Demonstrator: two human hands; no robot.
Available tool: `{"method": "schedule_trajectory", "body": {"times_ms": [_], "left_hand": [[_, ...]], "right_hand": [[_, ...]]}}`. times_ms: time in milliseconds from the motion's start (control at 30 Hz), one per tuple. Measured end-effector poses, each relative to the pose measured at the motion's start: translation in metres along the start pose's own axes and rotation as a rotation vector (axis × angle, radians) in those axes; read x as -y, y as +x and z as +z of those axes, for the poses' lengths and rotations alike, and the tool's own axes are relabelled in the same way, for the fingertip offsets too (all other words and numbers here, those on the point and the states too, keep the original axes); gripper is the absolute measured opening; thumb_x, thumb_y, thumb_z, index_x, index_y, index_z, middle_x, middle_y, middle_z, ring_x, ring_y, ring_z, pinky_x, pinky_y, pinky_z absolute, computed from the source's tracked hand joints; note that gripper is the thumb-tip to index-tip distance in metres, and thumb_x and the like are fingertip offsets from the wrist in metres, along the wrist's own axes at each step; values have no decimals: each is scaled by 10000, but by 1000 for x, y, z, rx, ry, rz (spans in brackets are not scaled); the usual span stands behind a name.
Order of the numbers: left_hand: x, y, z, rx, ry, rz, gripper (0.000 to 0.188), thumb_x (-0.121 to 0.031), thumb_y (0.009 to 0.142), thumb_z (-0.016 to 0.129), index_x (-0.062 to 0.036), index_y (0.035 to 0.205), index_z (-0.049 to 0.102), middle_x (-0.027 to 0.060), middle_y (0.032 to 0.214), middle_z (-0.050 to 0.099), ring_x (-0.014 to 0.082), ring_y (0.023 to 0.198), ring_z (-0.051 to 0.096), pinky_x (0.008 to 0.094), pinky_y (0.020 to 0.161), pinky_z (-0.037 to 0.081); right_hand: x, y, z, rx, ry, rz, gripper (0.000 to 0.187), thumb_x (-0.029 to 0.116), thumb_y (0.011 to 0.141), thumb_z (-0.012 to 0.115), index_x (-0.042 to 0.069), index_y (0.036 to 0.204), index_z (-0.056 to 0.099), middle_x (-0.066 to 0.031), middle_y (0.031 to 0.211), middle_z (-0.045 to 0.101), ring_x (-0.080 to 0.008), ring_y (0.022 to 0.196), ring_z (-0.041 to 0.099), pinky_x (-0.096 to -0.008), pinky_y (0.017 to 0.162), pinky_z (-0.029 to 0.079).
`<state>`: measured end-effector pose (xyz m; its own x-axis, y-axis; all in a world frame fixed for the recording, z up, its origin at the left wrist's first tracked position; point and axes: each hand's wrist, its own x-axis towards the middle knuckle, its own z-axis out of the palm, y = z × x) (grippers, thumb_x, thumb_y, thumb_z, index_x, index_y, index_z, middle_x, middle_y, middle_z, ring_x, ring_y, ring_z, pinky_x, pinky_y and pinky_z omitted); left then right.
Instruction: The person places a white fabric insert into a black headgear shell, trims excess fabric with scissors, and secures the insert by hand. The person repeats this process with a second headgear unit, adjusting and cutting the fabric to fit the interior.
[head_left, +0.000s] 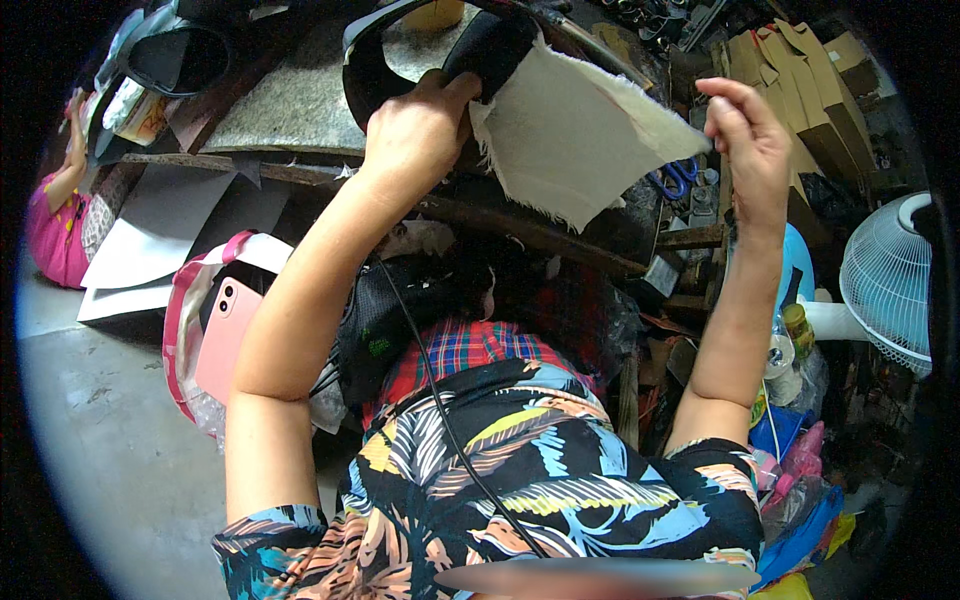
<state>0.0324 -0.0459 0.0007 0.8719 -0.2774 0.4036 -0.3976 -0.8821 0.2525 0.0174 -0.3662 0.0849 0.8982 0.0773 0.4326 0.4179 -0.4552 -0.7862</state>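
Note:
My left hand (415, 130) is closed on a black curved piece (372, 75) that looks like a shoe upper; its exact kind is hard to tell. From it a cream cloth (570, 130) with frayed edges spreads to the right. My right hand (752, 145) is raised at the cloth's far right corner, its fingers curled and appearing to pinch that corner. The cloth hangs between both hands above the front edge of the workbench. The left fingertips are partly hidden behind the black piece.
A worn workbench (280, 115) lies ahead. At left are white sheets (150, 235), a pink phone (229, 335) on a pink-trimmed bag (175, 350), and another person (62, 230). Right: blue-handled scissors (676, 178), cardboard pieces (800, 85), a fan (890, 280). A black cord (432, 375) crosses my lap.

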Motion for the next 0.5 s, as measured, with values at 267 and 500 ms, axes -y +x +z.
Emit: {"method": "schedule_trajectory", "body": {"times_ms": [267, 500], "left_hand": [[-1, 10, -8, 92, -80, -6, 330, -332, 915, 634, -154, 1191, 606, 157, 1080, 679, 399, 925, 670, 496, 794, 547], [-7, 17, -11, 175, -35, -59, 436, -454, 924, 610, -135, 1221, 603, 182, 1047, 701, 398, 967, 671, 485, 829, 546]], "right_hand": [[-57, -16, -13, 360, -976, 232, 337, 321, 871, 671, 135, 1151, 647, -96, 1119, 665, -319, 1027, 647, -443, 855, 511], [-41, -36, -4, 344, -907, 187, 398, 327, 859, 699, 152, 1209, 627, -88, 982, 687, -302, 930, 663, -414, 799, 517]]}}
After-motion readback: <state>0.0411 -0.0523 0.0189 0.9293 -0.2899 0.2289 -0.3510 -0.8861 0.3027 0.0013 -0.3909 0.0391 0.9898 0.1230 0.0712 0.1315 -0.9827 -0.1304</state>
